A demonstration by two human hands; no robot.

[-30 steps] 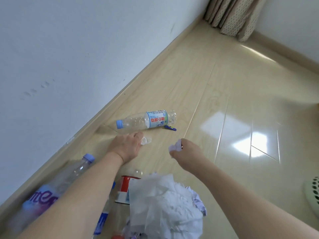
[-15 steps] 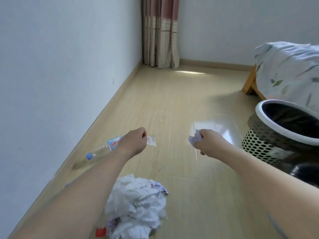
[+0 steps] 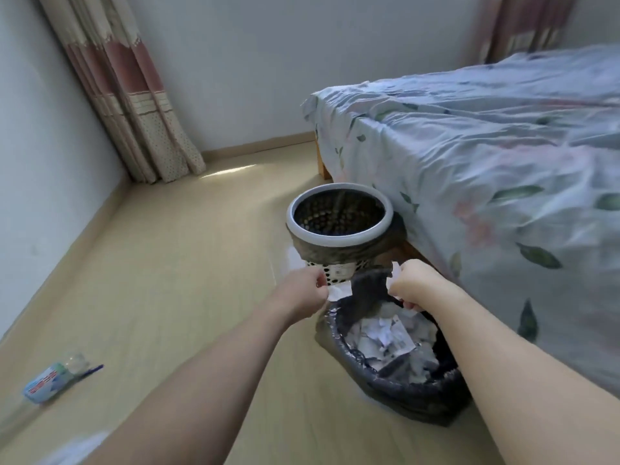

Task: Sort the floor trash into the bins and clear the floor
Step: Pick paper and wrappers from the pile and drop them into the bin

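1. A bedroom: wooden floor [image 3: 174, 297], bed [image 3: 486, 169] on the right, curtain [image 3: 127, 105] in the corner.
2. The view has swung from the wall-side litter to two bins: a lined paper bin [image 3: 396, 391] near, an empty mesh bin [image 3: 339, 223] behind.
3. A bottle [image 3: 50, 380] still lies on the floor; its label is unreadable.
4. Left hand [image 3: 302, 293] pinches a paper scrap [image 3: 339, 292] at the near bin's edge; right hand [image 3: 416, 283] grips another scrap [image 3: 496, 268] over it, so dropping seems next.

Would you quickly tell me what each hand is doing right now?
Left hand: pinches a white paper scrap beside the near bin.
Right hand: grips a crumpled white paper piece above that bin.
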